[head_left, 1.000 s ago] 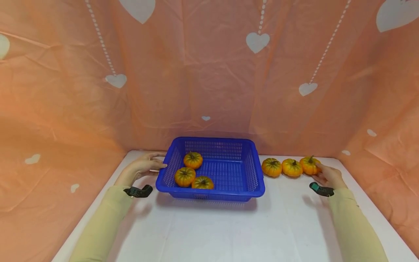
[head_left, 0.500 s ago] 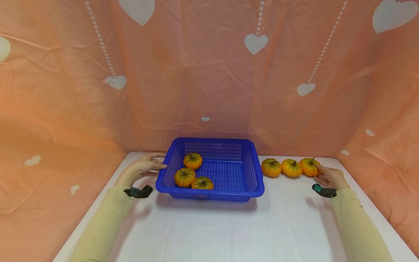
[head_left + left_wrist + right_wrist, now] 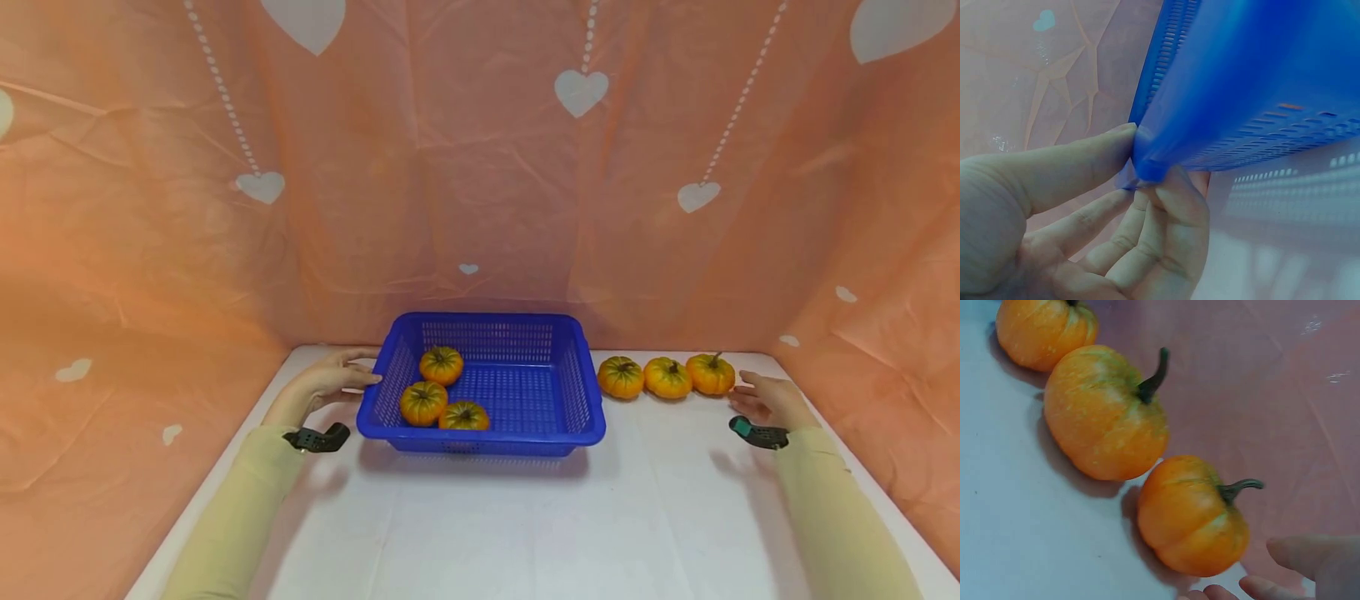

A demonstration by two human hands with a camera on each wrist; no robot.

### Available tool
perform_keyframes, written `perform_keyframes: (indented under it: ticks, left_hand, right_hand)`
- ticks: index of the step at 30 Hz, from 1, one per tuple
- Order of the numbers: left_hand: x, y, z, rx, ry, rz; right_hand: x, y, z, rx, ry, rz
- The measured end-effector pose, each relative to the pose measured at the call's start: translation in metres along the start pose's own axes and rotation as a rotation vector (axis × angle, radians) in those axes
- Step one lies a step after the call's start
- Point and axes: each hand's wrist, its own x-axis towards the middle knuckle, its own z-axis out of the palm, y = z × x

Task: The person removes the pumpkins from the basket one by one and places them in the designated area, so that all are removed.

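Blue plastic basket: you pinch its rim in your left hand, thumb and curled fingers meeting on the edge. Inside, just past those fingertips, sit three pumpkins, grouped toward your left-hand side. Your right hand holds nothing; thumb and fingers stand partly spread, just beside the end pumpkin, with a gap visible at the thumb. Farther from those fingers, in a close-set row, come the middle pumpkin and the far pumpkin, all on the white table.

Step in hand (judged): right-hand work on the row, left hand steadying. Should you grip the end pumpkin, the move would call for thumb and fingers set on opposite sides of its body, without nudging its neighbour. Likely risk: the round skin rolling off loose fingertips.
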Motion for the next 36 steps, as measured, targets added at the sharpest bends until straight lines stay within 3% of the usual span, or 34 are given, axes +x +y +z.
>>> perform_keyframes:
  ticks: [5,12,22,26,31,36]
  left_hand:
    - [0.001,-0.002,-0.002,-0.025,-0.021,0.01]
    - [0.004,-0.002,-0.005,-0.031,-0.023,0.015]
    - [0.007,-0.005,-0.005,-0.031,-0.028,0.02]
    - [0.008,-0.006,-0.006,-0.03,-0.028,0.03]
    - [0.007,-0.007,-0.007,-0.03,-0.036,0.022]
    - [0.005,-0.008,-0.007,-0.033,-0.05,0.027]
  right_hand:
    - [-0.007,-0.001,-0.009,0.112,-0.067,-0.034]
    - [-0.029,-0.016,0.008,-0.002,-0.212,-0.286]
    - [-0.051,-0.045,0.069,0.022,-0.267,-0.34]
    - [-0.05,-0.056,0.1,-0.074,-0.272,-0.372]
    - [-0.047,-0.065,0.139,-0.298,-0.279,-0.417]
    - [-0.043,-0.07,0.176,-0.361,-0.331,-0.45]
